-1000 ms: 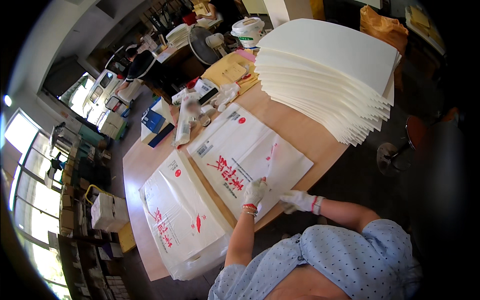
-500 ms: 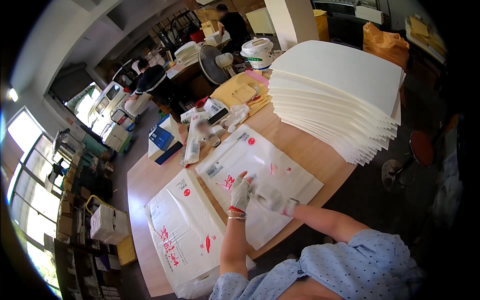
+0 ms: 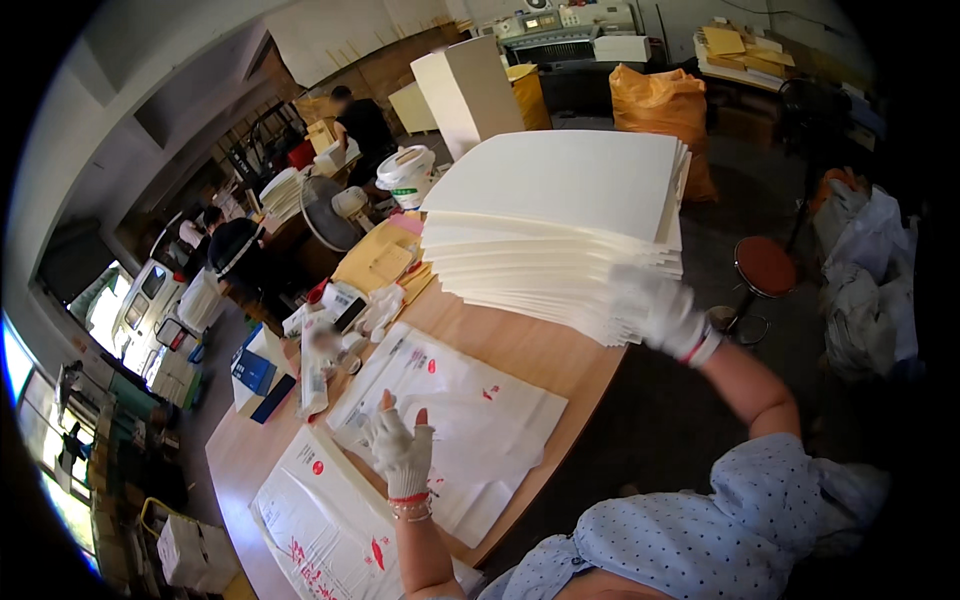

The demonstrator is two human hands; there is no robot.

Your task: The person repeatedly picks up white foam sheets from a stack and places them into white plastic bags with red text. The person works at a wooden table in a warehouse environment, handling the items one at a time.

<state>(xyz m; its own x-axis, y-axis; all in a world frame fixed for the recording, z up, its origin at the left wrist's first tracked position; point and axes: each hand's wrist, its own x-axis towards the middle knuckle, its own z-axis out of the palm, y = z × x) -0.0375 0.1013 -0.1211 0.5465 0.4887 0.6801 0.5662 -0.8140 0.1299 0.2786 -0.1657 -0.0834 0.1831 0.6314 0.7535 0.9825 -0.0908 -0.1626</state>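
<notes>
My left hand [image 3: 402,452], in a white knit glove with bare fingertips, hovers over or rests on a white plastic bag [image 3: 495,425] with red print; which of these I cannot tell. Its thumb and a finger stretch apart, and nothing shows between them. My right hand [image 3: 662,312], gloved too, is smeared by motion at the near right corner of a tall stack of large white sheets [image 3: 560,180]. Whether it grips any sheet does not show. A second pile of printed white bags [image 3: 330,515] lies left of my left hand.
On the far left of the wooden table [image 3: 590,375] stand a blue and white box [image 3: 262,372], yellow envelopes [image 3: 385,255] and a white bucket [image 3: 407,175]. A round red stool [image 3: 765,267] stands right of the table. Two people [image 3: 368,130] work farther back.
My hands were together over the middle bag. The right one has swung right and away to the sheet stack, while the left stays over the bag. The view has turned right.
</notes>
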